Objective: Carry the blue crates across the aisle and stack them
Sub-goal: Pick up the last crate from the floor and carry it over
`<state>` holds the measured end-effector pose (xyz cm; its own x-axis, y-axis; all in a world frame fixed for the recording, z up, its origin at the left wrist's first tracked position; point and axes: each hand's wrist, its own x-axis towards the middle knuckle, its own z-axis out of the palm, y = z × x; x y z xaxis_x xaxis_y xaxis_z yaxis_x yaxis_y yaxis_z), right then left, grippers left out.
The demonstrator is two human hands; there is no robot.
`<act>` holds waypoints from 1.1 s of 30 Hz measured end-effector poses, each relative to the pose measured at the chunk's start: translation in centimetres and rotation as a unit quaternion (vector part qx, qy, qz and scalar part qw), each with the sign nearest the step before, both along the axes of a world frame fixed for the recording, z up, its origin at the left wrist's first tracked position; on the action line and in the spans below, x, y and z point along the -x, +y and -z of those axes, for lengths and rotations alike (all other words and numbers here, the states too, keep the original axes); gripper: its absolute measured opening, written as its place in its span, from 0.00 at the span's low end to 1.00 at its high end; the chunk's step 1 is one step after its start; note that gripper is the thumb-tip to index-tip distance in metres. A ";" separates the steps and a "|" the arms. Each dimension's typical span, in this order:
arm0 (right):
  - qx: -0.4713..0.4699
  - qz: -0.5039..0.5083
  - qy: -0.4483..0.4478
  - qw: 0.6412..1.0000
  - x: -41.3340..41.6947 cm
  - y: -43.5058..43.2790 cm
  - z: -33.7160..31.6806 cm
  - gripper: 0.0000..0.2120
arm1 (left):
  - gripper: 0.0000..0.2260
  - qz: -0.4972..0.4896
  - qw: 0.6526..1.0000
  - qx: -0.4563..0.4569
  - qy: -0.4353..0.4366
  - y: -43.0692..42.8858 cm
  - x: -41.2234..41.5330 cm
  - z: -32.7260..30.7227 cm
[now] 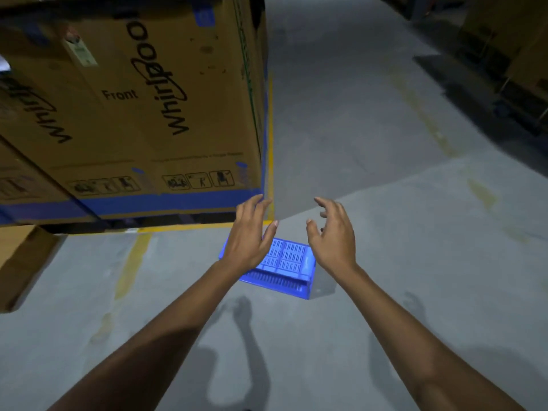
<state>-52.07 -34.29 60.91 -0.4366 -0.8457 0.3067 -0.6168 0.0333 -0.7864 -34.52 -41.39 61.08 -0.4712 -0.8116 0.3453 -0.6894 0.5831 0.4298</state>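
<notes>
One blue slatted plastic crate (286, 266) lies on the grey concrete floor in the middle of the view, its gridded base facing up. Both my arms reach forward above it. My left hand (250, 232) hovers over the crate's left end with fingers spread and hides that end. My right hand (333, 231) hangs above the crate's right end, fingers curled and apart. Neither hand holds anything, and I cannot tell whether either touches the crate. No other blue crate is in view.
A large cardboard appliance carton (133, 108) stands close on the left, with a smaller carton (23, 262) at the lower left. Yellow floor lines (204, 226) run along its base. The aisle floor (341, 114) stretches ahead; dark stacked goods (510, 60) line the far right.
</notes>
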 end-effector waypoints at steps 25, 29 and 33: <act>-0.287 -0.179 0.443 0.830 -0.7 -24.7 66.5 0.53 | 0.48 0.104 0.940 -0.037 -0.321 -24.5 -2.0 67.0; -0.244 -0.148 0.461 0.840 -0.9 -24.2 66.9 0.47 | 0.38 0.090 0.956 -0.087 -0.266 -24.5 -1.5 67.5; -0.252 -0.147 0.440 0.849 -1.3 -24.2 66.2 0.45 | 0.27 0.086 0.967 -0.117 -0.208 -24.5 -2.0 66.7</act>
